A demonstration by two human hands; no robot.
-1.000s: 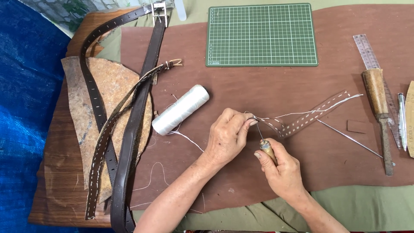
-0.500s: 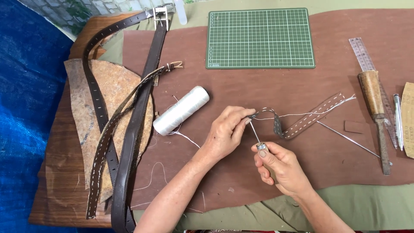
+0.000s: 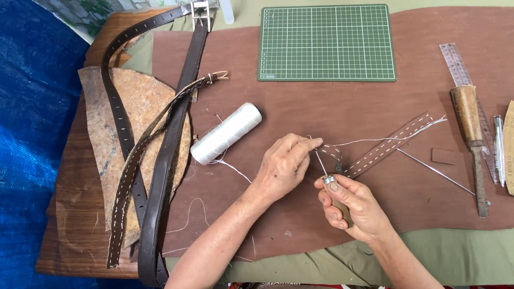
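Now the left hand (image 3: 284,168) pinches the stitched leather strap (image 3: 388,144), while the right hand (image 3: 353,206), just beside it, grips an awl (image 3: 329,184).

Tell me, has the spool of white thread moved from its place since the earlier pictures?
No. The spool of white thread lies at the same slant on the brown leather sheet, just right of the dark belt and below-left of the green cutting mat.

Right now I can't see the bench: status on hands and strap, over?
Left hand pinching stitched leather strap end. Right hand gripping awl, tip at strap. White thread spool beside left hand, loose thread trailing. Nothing blocking.
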